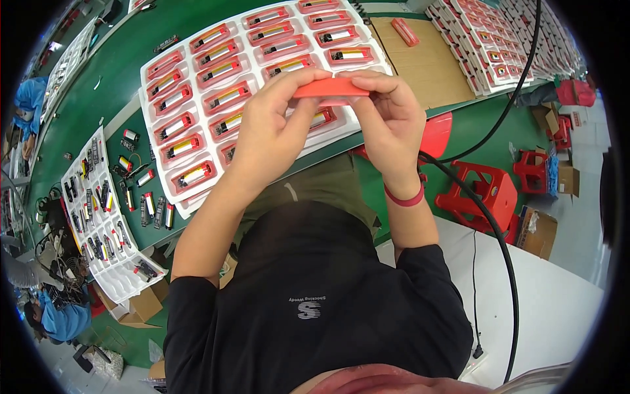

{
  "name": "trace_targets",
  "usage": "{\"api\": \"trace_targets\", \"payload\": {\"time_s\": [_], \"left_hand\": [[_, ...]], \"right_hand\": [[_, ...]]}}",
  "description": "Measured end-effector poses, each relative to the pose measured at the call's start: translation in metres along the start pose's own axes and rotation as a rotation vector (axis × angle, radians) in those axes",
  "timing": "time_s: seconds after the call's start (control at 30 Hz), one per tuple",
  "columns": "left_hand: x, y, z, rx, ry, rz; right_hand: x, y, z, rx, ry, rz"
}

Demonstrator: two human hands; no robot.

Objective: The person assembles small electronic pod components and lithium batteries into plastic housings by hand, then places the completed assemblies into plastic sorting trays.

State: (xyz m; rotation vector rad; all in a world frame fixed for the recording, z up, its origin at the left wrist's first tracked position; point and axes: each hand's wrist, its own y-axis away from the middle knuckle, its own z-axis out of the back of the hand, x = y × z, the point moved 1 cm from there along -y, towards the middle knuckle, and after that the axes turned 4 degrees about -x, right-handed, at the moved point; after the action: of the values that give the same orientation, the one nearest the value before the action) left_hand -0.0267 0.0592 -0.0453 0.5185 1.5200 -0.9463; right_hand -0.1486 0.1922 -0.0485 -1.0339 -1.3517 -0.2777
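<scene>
From the head view we look down on both hands, raised together over the near edge of a green worktop (pixel 131 59). Between them we hold a flat red case (pixel 326 88), level and lengthwise from hand to hand, just above a white tray (pixel 147 72). Our left hand (pixel 269 134) pinches the case's left end, thumb under and fingers curled over the top; that grip is narrow and closed on the case. Our right hand (pixel 392 125) takes the right end the same way, fingertips on the upper edge, its grip also closed on the case. A red band (pixel 405 199) sits on the right wrist, and black sleeves cover both forearms below the elbow.

The tray lies tilted across the worktop and holds rows of red cases, each in its own pocket, each showing a small cylinder with yellow and black marks. The held case hangs over the tray's near right corner; we cannot tell whether it touches it.

To the left lies a second tray (pixel 98 217) with small dark parts in its pockets, and loose cells (pixel 146 177) lie between the two trays. Beyond the right hand is a cardboard sheet (pixel 426 65) with one red case on it, and further right more filled trays. A black cable (pixel 505 105) crosses on the right, above red stools (pixel 482 190) on the floor. At the left rim a person in blue (pixel 59 318) is at work.
</scene>
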Motion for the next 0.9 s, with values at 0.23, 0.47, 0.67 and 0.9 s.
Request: {"api": "trace_targets", "payload": {"time_s": [0.23, 0.47, 0.67, 0.9], "left_hand": [[0.001, 0.014, 0.022, 0.076, 0.021, -0.326], [0.002, 0.018, 0.023, 0.018, 0.04, -0.478], [0.004, 0.022, 0.027, -0.029, -0.092, -0.43], [-0.022, 0.008, 0.025, 0.023, -0.322, -0.489]], "right_hand": [[0.023, 0.006, 0.014, 0.214, 0.457, 0.515], [0.016, 0.016, 0.009, 0.164, 0.562, 0.791], [0.012, 0.009, 0.009, 0.189, 0.523, 0.784], [0.002, 0.014, 0.009, 0.14, 0.325, 0.511]]}}
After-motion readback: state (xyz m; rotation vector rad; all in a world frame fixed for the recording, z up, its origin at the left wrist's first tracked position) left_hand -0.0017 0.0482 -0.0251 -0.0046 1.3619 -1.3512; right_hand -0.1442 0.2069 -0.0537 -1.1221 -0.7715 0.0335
